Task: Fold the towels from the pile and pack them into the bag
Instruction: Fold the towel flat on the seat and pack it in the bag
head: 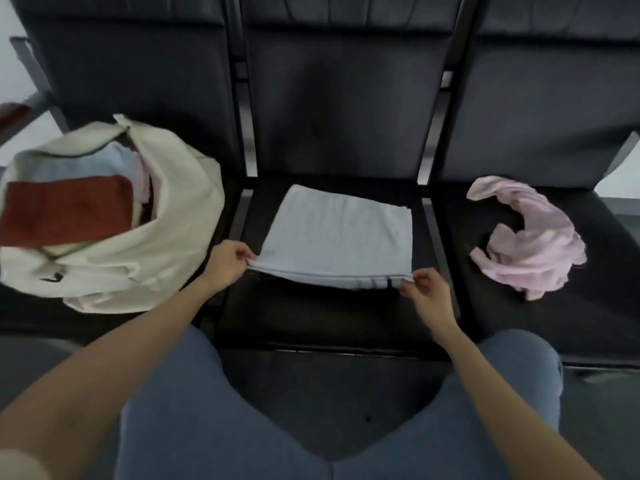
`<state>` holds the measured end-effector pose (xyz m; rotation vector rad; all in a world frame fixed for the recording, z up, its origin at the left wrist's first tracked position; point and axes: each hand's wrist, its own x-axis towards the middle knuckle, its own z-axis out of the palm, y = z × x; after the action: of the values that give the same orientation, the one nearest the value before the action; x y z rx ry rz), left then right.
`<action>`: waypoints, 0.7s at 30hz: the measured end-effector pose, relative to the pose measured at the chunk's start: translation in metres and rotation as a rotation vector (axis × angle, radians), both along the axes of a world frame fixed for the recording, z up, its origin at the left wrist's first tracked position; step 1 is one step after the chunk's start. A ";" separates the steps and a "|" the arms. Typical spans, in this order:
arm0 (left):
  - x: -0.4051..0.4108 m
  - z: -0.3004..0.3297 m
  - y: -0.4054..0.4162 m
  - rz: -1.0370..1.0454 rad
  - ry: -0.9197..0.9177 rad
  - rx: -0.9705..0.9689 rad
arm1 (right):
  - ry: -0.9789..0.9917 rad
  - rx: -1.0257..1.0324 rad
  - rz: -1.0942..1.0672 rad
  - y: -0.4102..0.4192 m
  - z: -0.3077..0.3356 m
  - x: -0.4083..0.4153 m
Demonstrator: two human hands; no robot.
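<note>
Pale-blue towel (337, 233) — near corners pinched by left fingers (242, 255) and right fingers (410, 287).

No readable text, label, brand, number or sign is being shown anywhere in the head view.

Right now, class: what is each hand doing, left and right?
Left hand: pinches the near left corner of the light blue towel.
Right hand: pinches the towel's near right corner.
</note>
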<state>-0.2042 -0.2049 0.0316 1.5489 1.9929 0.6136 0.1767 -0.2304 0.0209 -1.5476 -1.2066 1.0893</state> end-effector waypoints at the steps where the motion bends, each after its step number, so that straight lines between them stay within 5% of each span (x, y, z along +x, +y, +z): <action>1: -0.004 -0.012 -0.009 -0.027 0.031 -0.036 | -0.035 -0.049 0.026 -0.007 -0.011 -0.001; 6: -0.013 -0.030 -0.042 -0.327 0.271 -0.217 | -0.210 -0.131 0.169 -0.036 -0.022 0.000; 10: 0.019 -0.015 -0.054 -0.392 0.722 -0.262 | -0.433 -0.087 0.239 -0.042 -0.017 0.005; 16: 0.115 -0.026 -0.071 -0.735 0.325 0.013 | -0.556 -0.060 0.275 -0.042 -0.015 0.012; 21: 0.182 -0.051 -0.063 -0.767 0.074 0.089 | -0.596 -0.086 0.363 -0.037 -0.012 0.020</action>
<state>-0.0226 -0.2683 -0.0193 2.2174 1.2567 0.3258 0.1965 -0.2674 0.0088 -1.8349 -1.9221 0.9323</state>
